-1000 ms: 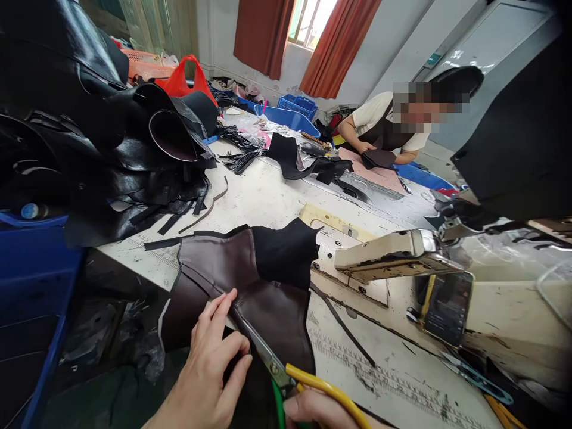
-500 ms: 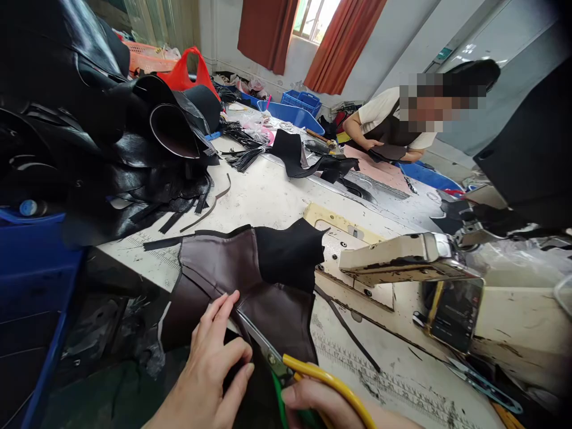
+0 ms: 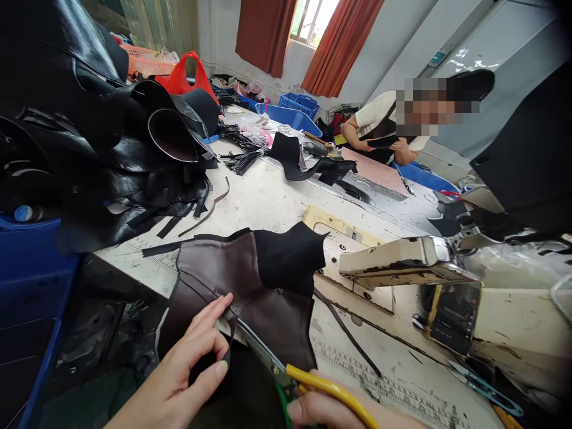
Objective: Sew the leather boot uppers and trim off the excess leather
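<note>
A dark brown leather piece (image 3: 223, 262) with a black fabric-like section (image 3: 286, 256) lies over the table's front edge. My left hand (image 3: 192, 351) rests its stretched fingertips on the leather seam, while the bent fingers and thumb close on the piece's near edge; a narrow dark strip (image 3: 231, 336) shows beside the thumb. Scissors (image 3: 322, 384) with a yellow handle and a green one are gripped in my right hand (image 3: 324, 411). Their blades point up and left at the leather's edge, close to my left fingertips. The lower part of the leather hangs in shadow.
A sewing machine (image 3: 402, 262) stands to the right, with a phone (image 3: 453, 316) leaning on it and thread snips (image 3: 487, 387) nearby. Black leather pieces (image 3: 120, 137) are heaped at left above a blue bin (image 3: 31, 280). Across the table a co-worker (image 3: 379, 122) handles a dark piece.
My left hand has shifted down and left, with the thumb drawn away from the scissors. A gap at the leather's edge shows more. The scissors have moved slightly right; the co-worker's hands have moved.
</note>
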{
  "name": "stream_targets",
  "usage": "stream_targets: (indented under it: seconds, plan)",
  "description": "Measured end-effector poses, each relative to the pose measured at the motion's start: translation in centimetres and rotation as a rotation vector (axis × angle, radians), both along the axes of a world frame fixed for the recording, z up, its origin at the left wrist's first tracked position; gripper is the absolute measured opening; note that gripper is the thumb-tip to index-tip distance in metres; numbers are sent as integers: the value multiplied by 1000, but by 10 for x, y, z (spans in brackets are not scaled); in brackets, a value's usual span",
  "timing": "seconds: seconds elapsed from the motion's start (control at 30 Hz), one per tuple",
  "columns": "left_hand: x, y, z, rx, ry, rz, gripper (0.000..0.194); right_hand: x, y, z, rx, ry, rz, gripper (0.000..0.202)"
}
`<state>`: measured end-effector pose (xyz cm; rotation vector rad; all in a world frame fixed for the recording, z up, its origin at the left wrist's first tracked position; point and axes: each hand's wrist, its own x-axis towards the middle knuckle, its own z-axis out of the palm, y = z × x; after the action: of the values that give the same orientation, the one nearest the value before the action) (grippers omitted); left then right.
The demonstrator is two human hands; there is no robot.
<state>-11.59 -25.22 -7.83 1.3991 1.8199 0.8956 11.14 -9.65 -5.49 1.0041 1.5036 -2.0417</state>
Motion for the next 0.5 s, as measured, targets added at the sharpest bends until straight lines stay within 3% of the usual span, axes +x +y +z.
stream_targets:
  seconds: [0.13,0.23,0.4,0.5]
  plan:
    - [-2,1,-1,9,-23,-5,25,-8,1,13,-48,-21,-2,30]
    - [3,2,-1,16,-9,-2,24,-7,-4,7,-89,-47,-6,36]
    - [10,2,0,56,29,64,22,5,-13,-15,134,19,-20,33]
    - [8,2,-1,43,18,22,21,13,-16,-22,237,75,22,29]
